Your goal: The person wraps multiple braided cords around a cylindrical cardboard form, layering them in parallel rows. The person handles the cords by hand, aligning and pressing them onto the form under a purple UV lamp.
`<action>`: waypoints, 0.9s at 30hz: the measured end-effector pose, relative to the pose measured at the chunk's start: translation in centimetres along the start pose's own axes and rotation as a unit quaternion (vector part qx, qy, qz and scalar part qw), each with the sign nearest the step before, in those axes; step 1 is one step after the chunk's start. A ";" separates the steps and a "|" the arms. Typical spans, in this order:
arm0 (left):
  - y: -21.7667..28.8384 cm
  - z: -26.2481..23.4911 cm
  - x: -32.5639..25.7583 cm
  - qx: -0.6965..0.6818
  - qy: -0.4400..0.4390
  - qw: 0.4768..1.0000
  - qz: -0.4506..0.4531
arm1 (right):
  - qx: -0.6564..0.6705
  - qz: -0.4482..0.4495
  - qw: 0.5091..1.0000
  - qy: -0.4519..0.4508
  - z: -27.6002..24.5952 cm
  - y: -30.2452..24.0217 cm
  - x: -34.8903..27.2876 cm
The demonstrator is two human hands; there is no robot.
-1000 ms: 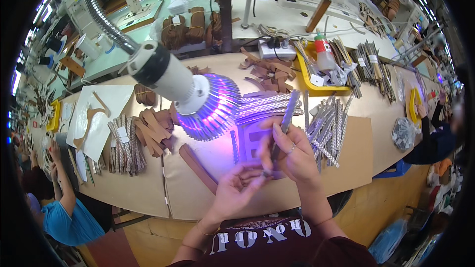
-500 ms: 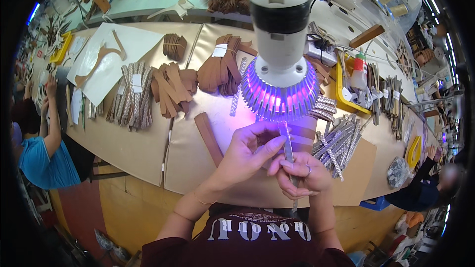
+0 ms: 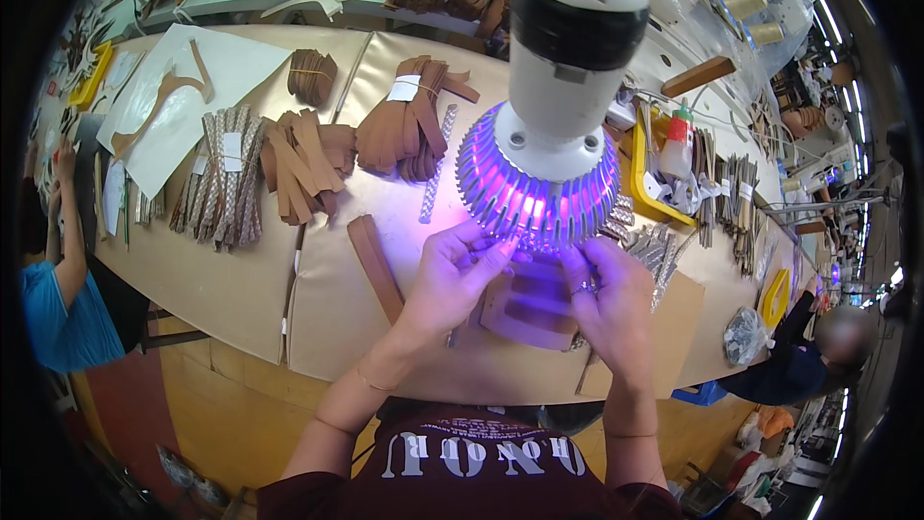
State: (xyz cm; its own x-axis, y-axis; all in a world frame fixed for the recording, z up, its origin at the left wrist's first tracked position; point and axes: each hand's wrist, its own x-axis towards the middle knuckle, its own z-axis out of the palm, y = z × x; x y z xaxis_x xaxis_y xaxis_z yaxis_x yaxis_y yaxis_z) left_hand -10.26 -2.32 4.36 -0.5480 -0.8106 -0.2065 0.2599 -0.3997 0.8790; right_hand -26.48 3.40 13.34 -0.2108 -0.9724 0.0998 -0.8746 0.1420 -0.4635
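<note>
A white lamp (image 3: 568, 87) with a finned metal head glows purple above my hands. My left hand (image 3: 452, 274) is closed in a pinch at the lamp's lower left edge. My right hand (image 3: 611, 299), with a ring on one finger, is pinched at the lower right edge. Both grip a narrow braided strip (image 3: 577, 340); its middle is hidden by the lamp and fingers, and only short bits show below the hands. Beneath them on the table lies a flat brown piece (image 3: 527, 313) under purple light.
Left of my hands are a brown strap (image 3: 374, 268), bundled brown straps (image 3: 404, 125) and braided strips (image 3: 223, 178). To the right stand a yellow tray (image 3: 643, 178) and a red-and-white bottle (image 3: 678, 143). Other people sit at the far left and far right.
My hands have moved apart, the right one up and to the right, bringing the strip beneath the lamp. The strip, upright between my hands before, is now mostly hidden. My view has shifted slightly.
</note>
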 end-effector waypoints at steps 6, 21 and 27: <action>-0.8 -0.7 0.3 -0.044 0.007 0.999 0.031 | -0.006 0.037 0.999 -0.034 0.2 0.8 0.4; -7.4 1.4 -2.4 0.309 0.082 0.930 0.181 | -0.112 0.117 0.986 -0.028 3.5 3.9 -0.1; -7.4 1.3 -2.3 0.315 0.070 0.928 0.188 | -0.082 0.076 0.992 -0.059 3.8 1.3 0.8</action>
State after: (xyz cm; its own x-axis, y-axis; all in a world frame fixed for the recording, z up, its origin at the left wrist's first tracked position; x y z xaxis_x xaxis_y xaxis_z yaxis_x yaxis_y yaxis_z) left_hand -11.98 3.05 -1.12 -0.3931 -0.9069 0.1514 -0.1275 0.2168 0.9679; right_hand -26.11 2.14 9.44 -0.3015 -0.9509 -0.0693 -0.8979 0.3076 -0.3150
